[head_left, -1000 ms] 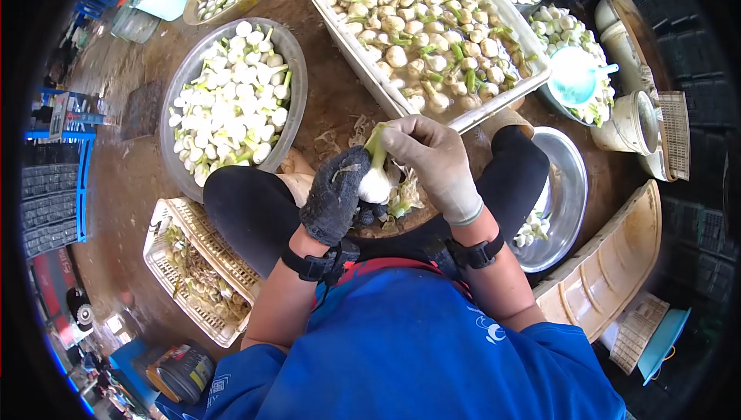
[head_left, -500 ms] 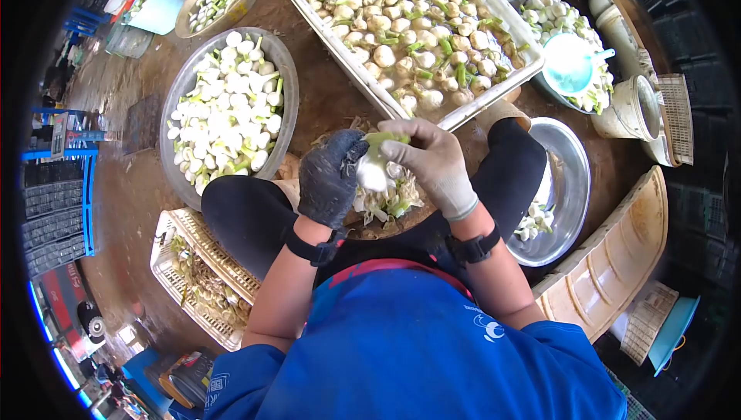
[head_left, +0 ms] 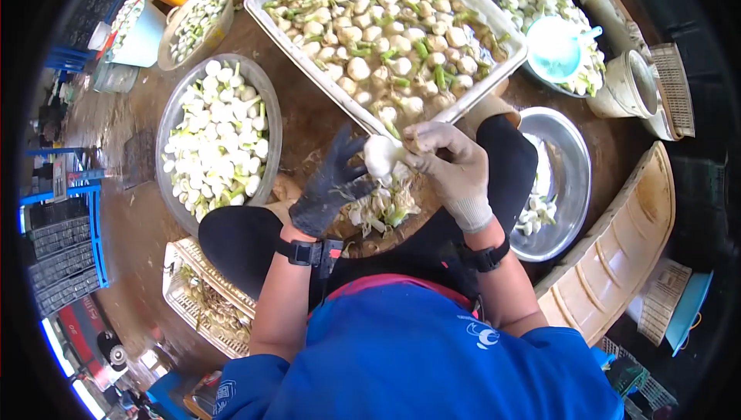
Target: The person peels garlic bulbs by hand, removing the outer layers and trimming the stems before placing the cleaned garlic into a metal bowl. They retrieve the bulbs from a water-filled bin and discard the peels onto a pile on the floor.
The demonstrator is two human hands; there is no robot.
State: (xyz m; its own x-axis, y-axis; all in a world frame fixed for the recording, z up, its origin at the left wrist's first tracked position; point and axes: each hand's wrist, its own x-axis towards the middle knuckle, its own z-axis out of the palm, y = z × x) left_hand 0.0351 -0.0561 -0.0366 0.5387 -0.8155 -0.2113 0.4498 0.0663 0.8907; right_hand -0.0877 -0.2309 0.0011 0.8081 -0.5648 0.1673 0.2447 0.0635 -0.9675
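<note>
Between my hands is a pale fresh garlic bulb (head_left: 380, 156) with a short green stem. My right hand (head_left: 455, 173), in a light knit glove, pinches it by thumb and fingers on its right side. My left hand (head_left: 324, 184), in a black glove, is just left of the bulb, its fingers spread and holding nothing. Below the bulb, between my knees, lies a heap of peeled skins and leaf scraps (head_left: 390, 208). Just beyond my hands stands a big white tray (head_left: 309, 75) of unpeeled bulbs in murky water.
A grey tub (head_left: 274, 138) of clean white bulbs stands left. At right, a metal basin (head_left: 571, 188) holds a few bulbs. A basket (head_left: 181, 289) of scraps sits by my left knee. Farther right are a teal colander (head_left: 557, 53) on bulbs and a cream trough (head_left: 610, 258).
My left hand has come off the bulb, its fingers opening to the left. The bulb, now in my right hand alone, has turned and shows more white. The view has shifted slightly.
</note>
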